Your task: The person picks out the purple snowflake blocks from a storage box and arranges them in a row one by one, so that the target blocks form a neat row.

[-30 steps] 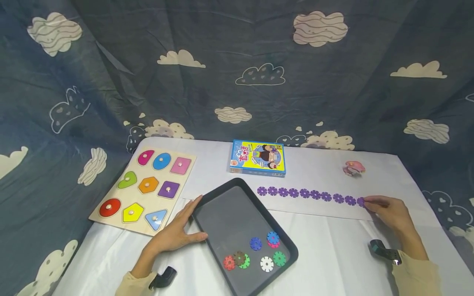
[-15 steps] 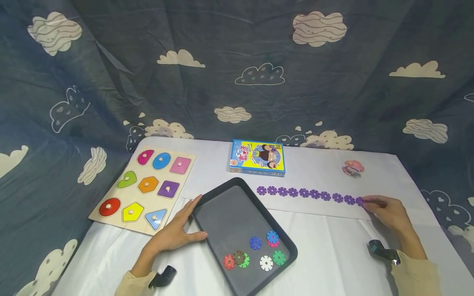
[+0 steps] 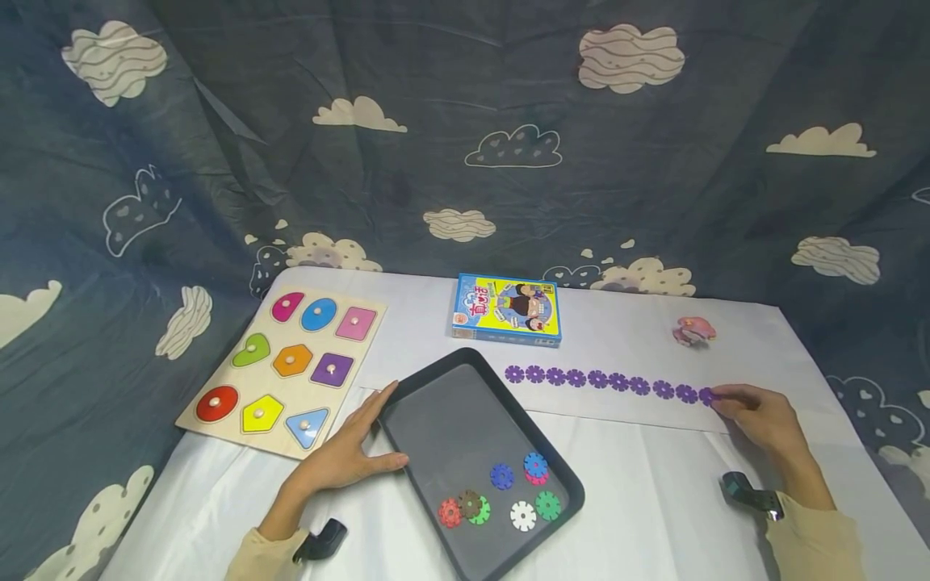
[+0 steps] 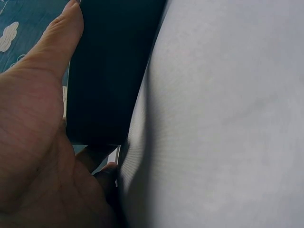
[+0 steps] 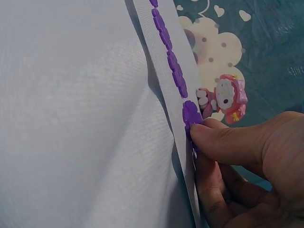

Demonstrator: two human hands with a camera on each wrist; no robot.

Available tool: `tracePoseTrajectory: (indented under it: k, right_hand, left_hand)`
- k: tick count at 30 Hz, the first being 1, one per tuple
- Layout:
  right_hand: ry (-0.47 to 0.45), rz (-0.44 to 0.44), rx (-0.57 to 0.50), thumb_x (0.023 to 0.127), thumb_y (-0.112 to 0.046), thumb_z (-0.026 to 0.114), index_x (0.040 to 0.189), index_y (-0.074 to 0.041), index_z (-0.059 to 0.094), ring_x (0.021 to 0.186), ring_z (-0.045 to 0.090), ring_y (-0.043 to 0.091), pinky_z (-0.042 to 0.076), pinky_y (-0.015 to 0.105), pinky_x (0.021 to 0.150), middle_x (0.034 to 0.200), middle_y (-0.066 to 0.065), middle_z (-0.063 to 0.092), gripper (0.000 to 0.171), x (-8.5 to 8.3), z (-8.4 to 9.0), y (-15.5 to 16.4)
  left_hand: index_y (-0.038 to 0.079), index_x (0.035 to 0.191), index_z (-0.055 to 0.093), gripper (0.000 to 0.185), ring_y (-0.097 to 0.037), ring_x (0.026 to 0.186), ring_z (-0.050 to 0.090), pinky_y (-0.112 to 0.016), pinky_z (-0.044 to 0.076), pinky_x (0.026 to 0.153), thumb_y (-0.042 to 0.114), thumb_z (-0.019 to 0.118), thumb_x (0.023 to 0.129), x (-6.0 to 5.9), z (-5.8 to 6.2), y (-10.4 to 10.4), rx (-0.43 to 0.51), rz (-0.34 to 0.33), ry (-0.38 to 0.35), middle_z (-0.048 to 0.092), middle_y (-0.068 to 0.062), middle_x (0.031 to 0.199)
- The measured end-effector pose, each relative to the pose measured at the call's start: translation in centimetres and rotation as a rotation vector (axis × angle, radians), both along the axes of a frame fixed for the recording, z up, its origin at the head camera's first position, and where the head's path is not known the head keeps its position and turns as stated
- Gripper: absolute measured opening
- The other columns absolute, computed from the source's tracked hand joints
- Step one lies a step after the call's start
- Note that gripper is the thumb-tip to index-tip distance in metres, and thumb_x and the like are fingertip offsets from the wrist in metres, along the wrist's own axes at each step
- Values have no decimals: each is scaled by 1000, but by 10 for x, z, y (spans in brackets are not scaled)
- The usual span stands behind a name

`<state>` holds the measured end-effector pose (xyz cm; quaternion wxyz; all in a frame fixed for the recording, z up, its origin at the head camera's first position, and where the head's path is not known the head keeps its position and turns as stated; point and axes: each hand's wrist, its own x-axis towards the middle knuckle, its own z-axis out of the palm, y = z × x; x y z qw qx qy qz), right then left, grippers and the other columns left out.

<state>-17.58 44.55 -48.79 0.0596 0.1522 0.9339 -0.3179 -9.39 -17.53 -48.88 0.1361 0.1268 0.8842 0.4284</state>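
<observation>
My right hand (image 3: 763,415) pinches a purple snowflake disc (image 3: 706,395) between thumb and fingers at the right end of a row of purple snowflake discs (image 3: 597,379). In the right wrist view, the thumb (image 5: 228,142) presses on that disc (image 5: 191,114) as it lies on white paper. My left hand (image 3: 345,448) rests at the left corner of a dark grey tray (image 3: 443,420), fingers along one side and thumb against the other. The left wrist view shows the tray's outer wall (image 4: 107,76) beside the thumb; the other fingers are partly hidden.
Several loose discs lie in the tray, among them a white one (image 3: 523,516) and a red one (image 3: 449,512). A wooden shape puzzle (image 3: 279,387) lies at left, a blue and yellow box (image 3: 506,311) at the back, a pink figurine (image 3: 694,331) at back right.
The right hand has moved slightly left, bringing the last purple disc closer to its neighbour in the row. The left hand and tray have stayed put.
</observation>
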Motion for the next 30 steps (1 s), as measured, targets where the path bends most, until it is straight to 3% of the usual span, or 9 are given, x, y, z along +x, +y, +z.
tracePoseTrajectory:
  k: [6, 15, 30]
  right_hand:
    - [5, -22, -10, 100, -22, 60, 135, 4, 56, 126, 44, 52, 40, 68, 102, 142, 34, 48, 44, -2, -1, -1]
    - [48, 15, 8, 99, -20, 61, 132, 5, 58, 117, 50, 50, 44, 64, 94, 136, 35, 51, 42, 2, -2, -1]
    - [50, 6, 14, 100, -25, 58, 134, 5, 56, 122, 47, 52, 41, 69, 98, 138, 35, 50, 45, 2, -7, 0]
  left_hand:
    - [41, 160, 9, 105, -43, 154, 12, -75, 23, 112, 53, 77, 82, -1, -1, 0, 11, -2, 5, 11, -12, 169]
    - [40, 161, 9, 106, -43, 154, 10, -75, 21, 113, 53, 78, 82, -2, -1, 1, 13, -4, 2, 11, -12, 169]
    - [37, 161, 9, 106, -43, 154, 10, -75, 21, 113, 53, 77, 82, -2, -2, 0, 19, -7, -9, 10, -12, 169]
